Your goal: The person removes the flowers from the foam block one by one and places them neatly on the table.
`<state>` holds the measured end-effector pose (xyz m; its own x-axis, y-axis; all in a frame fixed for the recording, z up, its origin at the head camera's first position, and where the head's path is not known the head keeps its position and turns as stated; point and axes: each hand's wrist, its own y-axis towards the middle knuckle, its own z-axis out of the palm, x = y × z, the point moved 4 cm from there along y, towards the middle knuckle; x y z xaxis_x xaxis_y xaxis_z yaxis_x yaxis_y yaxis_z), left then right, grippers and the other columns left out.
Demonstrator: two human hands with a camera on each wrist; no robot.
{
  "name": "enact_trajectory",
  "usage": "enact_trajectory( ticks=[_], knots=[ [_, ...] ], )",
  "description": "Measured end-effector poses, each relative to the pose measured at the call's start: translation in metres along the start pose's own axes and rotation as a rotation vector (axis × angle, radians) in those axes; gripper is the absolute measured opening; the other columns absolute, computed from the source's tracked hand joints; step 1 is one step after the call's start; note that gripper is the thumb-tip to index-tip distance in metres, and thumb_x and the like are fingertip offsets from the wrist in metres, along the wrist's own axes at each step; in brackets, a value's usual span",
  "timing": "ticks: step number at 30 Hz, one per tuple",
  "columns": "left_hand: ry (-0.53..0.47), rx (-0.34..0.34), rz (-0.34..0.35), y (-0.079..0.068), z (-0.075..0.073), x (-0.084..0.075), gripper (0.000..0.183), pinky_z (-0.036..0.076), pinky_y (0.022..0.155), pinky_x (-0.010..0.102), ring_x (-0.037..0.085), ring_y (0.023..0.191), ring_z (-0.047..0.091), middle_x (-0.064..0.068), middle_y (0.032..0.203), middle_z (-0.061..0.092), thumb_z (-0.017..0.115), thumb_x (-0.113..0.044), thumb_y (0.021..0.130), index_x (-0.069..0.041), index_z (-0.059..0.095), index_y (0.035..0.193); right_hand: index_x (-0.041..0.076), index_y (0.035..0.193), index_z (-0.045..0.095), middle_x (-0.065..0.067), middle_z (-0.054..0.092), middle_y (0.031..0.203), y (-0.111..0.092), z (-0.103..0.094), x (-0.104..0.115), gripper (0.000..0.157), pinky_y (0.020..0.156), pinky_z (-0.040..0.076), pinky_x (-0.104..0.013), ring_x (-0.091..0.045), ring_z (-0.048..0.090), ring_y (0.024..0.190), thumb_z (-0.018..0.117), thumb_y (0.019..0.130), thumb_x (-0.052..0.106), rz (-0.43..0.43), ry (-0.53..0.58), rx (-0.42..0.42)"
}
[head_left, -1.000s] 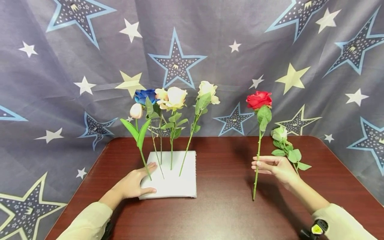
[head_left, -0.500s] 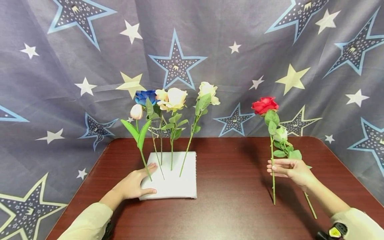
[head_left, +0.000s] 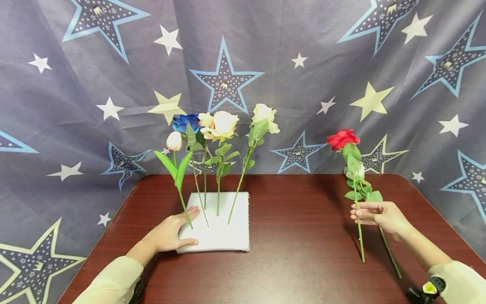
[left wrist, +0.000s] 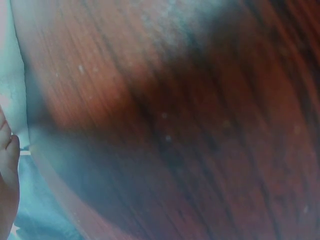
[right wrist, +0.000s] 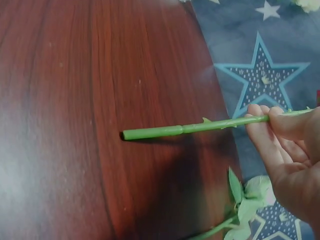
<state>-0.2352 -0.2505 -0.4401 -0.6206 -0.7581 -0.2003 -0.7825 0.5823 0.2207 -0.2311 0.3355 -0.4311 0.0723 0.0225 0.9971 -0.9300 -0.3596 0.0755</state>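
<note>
My left hand point(head_left: 168, 232) rests on the left side of a white foam block point(head_left: 229, 240), thumb and fingers spread. Several stems stand in the block: a pale pink tulip point(head_left: 174, 141), a blue rose point(head_left: 186, 123), cream roses point(head_left: 224, 125) and a pale yellow-white rose point(head_left: 264, 118) leaning right. At the right, my right hand point(head_left: 385, 218) pinches a red rose point(head_left: 343, 139) by its stem, upright with a slight tilt. In the right wrist view the lower stem point(right wrist: 155, 132) points away from the fingers. Behind that hand lies a greenish-white rose point(head_left: 390, 253), partly hidden.
The dark red wooden table point(head_left: 288, 236) has a rounded far edge. A grey-blue star-patterned cloth point(head_left: 281, 84) hangs behind it. In the left wrist view, blurred tabletop point(left wrist: 175, 125) fills most of the picture, with the hand at the left edge.
My right hand has moved right with the red rose, which now sits lower and overlaps the lying greenish-white rose. The left hand stays on the foam block.
</note>
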Motion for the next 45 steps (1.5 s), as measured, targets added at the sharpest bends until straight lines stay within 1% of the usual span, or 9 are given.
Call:
enact_trajectory(
  ticks=[4,6,12,15,23,27,33,39,45],
  knots=[
    [0.004,-0.011,0.004,0.0,0.001,-0.001,0.086,0.046,0.103,0.047,0.032,0.132,0.051,0.015,0.144,0.052,0.072,-0.057,0.076,-0.006,0.049,0.14,0.016,0.105,0.072,0.0,0.076,0.097,-0.008,0.013,0.019,0.035,0.077,0.059,-0.027,-0.013,0.074,0.089,0.052,0.092,-0.009,0.011,0.098,0.039],
    [0.009,-0.017,0.007,-0.001,0.001,-0.001,0.086,0.046,0.102,0.046,0.031,0.131,0.052,0.014,0.143,0.052,0.073,-0.057,0.075,-0.006,0.05,0.14,0.017,0.103,0.072,0.001,0.077,0.095,-0.01,0.014,0.021,0.037,0.077,0.059,-0.025,-0.012,0.074,0.088,0.05,0.093,-0.011,0.037,0.088,0.035],
    [0.003,-0.008,0.003,0.0,-0.001,-0.001,0.085,0.046,0.103,0.046,0.031,0.132,0.051,0.015,0.144,0.051,0.073,-0.055,0.076,-0.005,0.049,0.141,0.019,0.099,0.072,0.003,0.076,0.093,-0.013,0.005,0.014,0.032,0.076,0.059,-0.024,-0.01,0.074,0.086,0.054,0.092,-0.007,0.146,0.033,0.007],
    [-0.006,0.016,-0.013,0.0,0.0,-0.001,0.086,0.045,0.105,0.047,0.031,0.133,0.05,0.015,0.145,0.05,0.071,-0.057,0.077,-0.005,0.047,0.142,0.015,0.099,0.072,0.003,0.076,0.094,-0.013,0.002,0.009,0.028,0.076,0.059,-0.025,-0.011,0.073,0.085,0.055,0.092,-0.006,0.187,0.044,0.007],
    [-0.008,0.02,-0.019,0.0,0.002,0.002,0.086,0.044,0.106,0.047,0.031,0.134,0.049,0.015,0.145,0.05,0.072,-0.055,0.077,-0.005,0.048,0.141,-0.004,0.108,0.067,0.004,0.075,0.093,-0.007,-0.003,0.0,0.019,0.077,0.059,-0.027,-0.011,0.073,0.084,0.058,0.091,-0.003,0.308,-0.025,-0.027],
    [-0.002,0.025,-0.026,0.0,0.002,0.002,0.086,0.044,0.106,0.046,0.03,0.135,0.048,0.013,0.146,0.049,0.072,-0.056,0.076,-0.006,0.047,0.142,-0.011,0.113,0.063,0.003,0.075,0.094,-0.006,-0.006,-0.006,0.024,0.079,0.059,-0.027,-0.011,0.073,0.085,0.058,0.092,-0.002,0.351,-0.018,0.0],
    [-0.01,0.022,-0.015,-0.001,0.002,0.0,0.085,0.045,0.105,0.047,0.031,0.134,0.049,0.014,0.145,0.05,0.072,-0.056,0.077,-0.005,0.048,0.141,-0.024,0.121,0.051,0.005,0.073,0.095,-0.007,-0.012,-0.013,0.036,0.08,0.059,-0.027,-0.009,0.071,0.086,0.055,0.092,-0.004,0.437,-0.025,0.024],
    [-0.002,-0.012,0.014,-0.001,0.002,-0.002,0.085,0.046,0.102,0.047,0.031,0.131,0.052,0.015,0.142,0.053,0.073,-0.056,0.076,-0.004,0.051,0.139,-0.015,0.117,0.059,0.006,0.073,0.096,-0.01,-0.016,-0.015,0.029,0.081,0.058,-0.025,-0.007,0.071,0.087,0.054,0.092,-0.003,0.497,-0.008,0.024],
    [0.0,-0.013,0.006,-0.001,0.0,0.0,0.085,0.046,0.103,0.046,0.031,0.132,0.051,0.014,0.143,0.052,0.074,-0.054,0.076,-0.005,0.05,0.14,-0.009,0.116,0.062,0.005,0.073,0.099,-0.011,-0.02,-0.015,0.026,0.084,0.057,-0.025,-0.006,0.07,0.091,0.052,0.094,-0.001,0.536,0.036,0.094]
  ],
)
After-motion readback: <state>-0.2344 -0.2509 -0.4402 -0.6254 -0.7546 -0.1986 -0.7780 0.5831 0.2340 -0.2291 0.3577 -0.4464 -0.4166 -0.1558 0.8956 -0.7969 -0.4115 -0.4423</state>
